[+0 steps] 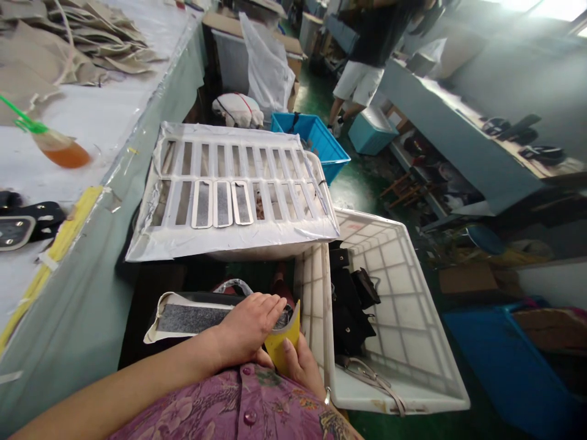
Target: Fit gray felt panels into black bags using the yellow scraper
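Observation:
Near the bottom centre, my left hand [250, 324] lies over the end of a long piece with a grey strip and cream edging [195, 319]; its fingers are bent together over a dark, shiny part. Close to its right, my right hand [302, 363] holds a curved yellow piece [277, 348] between thumb and fingers. The yellow piece stands against the dark part under my left fingertips. What my left palm covers is hidden. Ahead of both hands, three small grey strips with cream borders [222, 204] rest on a white slatted rack [160, 239].
At the right, a white crate [398, 293] holds black pieces and a strap. Behind the rack stands a blue bin [337, 153]. The left table [151, 91] carries beige sheets and an orange-filled bottle [66, 151]. A person in white shorts [360, 82] stands farther back.

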### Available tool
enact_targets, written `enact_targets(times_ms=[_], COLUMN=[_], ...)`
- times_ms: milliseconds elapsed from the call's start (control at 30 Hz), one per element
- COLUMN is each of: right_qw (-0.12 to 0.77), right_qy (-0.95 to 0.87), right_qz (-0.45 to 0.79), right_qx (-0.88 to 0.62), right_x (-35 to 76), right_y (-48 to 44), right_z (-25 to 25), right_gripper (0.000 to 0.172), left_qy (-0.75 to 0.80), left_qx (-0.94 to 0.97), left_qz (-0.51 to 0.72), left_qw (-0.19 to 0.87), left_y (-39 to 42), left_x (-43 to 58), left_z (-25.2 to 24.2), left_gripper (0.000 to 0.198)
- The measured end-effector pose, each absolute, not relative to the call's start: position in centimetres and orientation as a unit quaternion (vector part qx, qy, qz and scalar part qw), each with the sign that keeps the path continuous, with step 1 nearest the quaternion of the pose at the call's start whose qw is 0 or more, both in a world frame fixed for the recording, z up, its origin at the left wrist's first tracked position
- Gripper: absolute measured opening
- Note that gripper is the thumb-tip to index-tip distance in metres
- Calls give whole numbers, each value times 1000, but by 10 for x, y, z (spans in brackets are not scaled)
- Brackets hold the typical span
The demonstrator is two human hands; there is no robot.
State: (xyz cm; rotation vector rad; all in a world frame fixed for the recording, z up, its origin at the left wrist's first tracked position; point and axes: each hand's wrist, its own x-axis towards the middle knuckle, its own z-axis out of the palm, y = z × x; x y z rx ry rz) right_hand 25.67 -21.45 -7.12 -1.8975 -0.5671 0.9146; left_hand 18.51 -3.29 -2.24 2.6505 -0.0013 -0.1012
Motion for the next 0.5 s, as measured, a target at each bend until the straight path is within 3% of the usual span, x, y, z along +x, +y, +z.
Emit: enact_targets(times_ms=[133, 233, 400, 500], right_qw=[473, 537, 734, 767], right_qy=[-240, -152, -58, -48], right_qz=[424, 464, 341, 307], right_qx=[-734, -688, -584, -562], right_x=[273, 285, 302, 303], right_y=[-210, -218, -188, -150], right_z=[-46, -11, 21, 10], right_gripper=[39, 32, 26, 27], left_qy=[4, 18, 41, 53], left_qx=[973, 982, 987, 987], left_qz=[-30, -22, -15, 5], left_qw=[231, 188, 153, 152], left_y=[-31, -31, -41, -46], left_x=[184, 177, 166, 164], left_z=[-22, -23, -22, -20], left_gripper=[107, 106, 95, 86])
